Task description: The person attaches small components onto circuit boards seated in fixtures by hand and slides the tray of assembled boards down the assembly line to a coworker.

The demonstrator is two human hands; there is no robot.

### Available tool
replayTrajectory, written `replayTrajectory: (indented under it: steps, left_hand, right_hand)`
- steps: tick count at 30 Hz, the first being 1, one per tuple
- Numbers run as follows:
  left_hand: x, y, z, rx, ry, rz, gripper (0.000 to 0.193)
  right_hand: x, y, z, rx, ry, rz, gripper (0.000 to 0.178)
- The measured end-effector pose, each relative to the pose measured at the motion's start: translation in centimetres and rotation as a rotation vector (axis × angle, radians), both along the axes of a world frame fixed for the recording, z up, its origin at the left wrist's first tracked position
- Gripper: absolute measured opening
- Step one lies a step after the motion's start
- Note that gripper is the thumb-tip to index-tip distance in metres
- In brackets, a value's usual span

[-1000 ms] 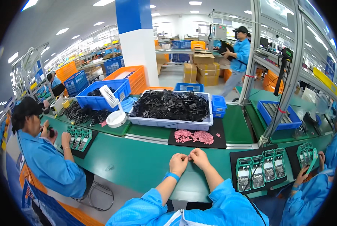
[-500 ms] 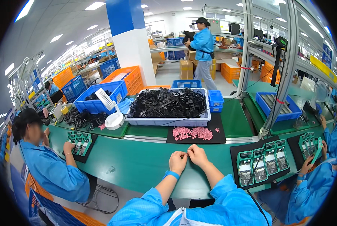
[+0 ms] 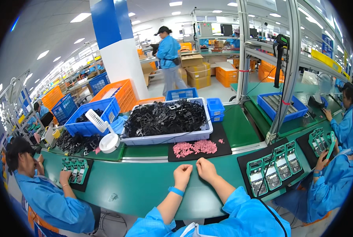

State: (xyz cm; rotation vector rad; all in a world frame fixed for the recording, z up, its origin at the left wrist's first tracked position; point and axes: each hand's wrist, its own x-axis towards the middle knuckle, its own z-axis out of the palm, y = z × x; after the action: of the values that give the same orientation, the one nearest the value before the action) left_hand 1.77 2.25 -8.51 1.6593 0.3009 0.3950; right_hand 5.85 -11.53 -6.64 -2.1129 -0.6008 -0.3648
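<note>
Over the green tabletop, my left hand and my right hand are a small gap apart. Each has its fingers curled closed; anything pinched in them is too small or hidden to make out. A blue band circles my left wrist. Just beyond my hands, a black mat bears two heaps of small pink pieces. Behind it, a pale tray is piled with black plastic frames. To the right, several green-framed units lie in a row on another black mat.
A white desk fan stands left of the tray, near a blue crate. Small blue bins sit at its right. A metal post rises at right, and a black cable crosses the units. Co-workers sit on both sides; one person walks behind.
My hands have drawn apart from nearly touching. The view has shifted, so the bench appears lower and further left. The person walking behind has moved left.
</note>
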Motion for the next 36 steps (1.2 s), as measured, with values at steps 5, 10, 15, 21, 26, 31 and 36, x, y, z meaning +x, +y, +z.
replayTrajectory:
  steps: [5, 10, 15, 21, 26, 31, 36]
  left_hand:
    - [-1.2, -0.3, 0.8, 0.184, -0.064, -0.002, 0.012]
    - [-0.7, -1.5, 1.2, 0.018, -0.093, -0.129, 0.01]
    - [-0.3, -1.3, 0.8, -0.104, -0.057, -0.139, 0.014]
    - [-0.3, -1.4, 0.5, -0.039, -0.083, -0.132, 0.015]
    - [-0.6, -1.1, 0.9, -0.02, -0.12, -0.16, 0.011]
    - [-0.1, -0.1, 0.7, 0.151, -0.129, 0.015, 0.012]
    - [-0.3, -0.2, 1.7, 0.285, -0.15, 0.053, 0.01]
  right_hand:
    - [-0.6, 0.2, 0.4, -0.136, 0.008, -0.022, 0.01]
    - [0.3, 0.1, -0.1, -0.065, 0.018, -0.06, 0.009]
    - [0.8, 0.3, -0.1, -0.062, 0.04, -0.047, 0.009]
    - [0.6, -0.1, -0.4, -0.077, 0.032, -0.031, 0.009]
    - [0.3, -0.1, -0.4, -0.103, 0.006, -0.014, 0.01]
    - [-0.2, 0.3, 0.2, 0.119, -0.035, -0.011, 0.008]
    - [-0.8, 0.8, 0.5, 0.125, -0.033, 0.043, 0.007]
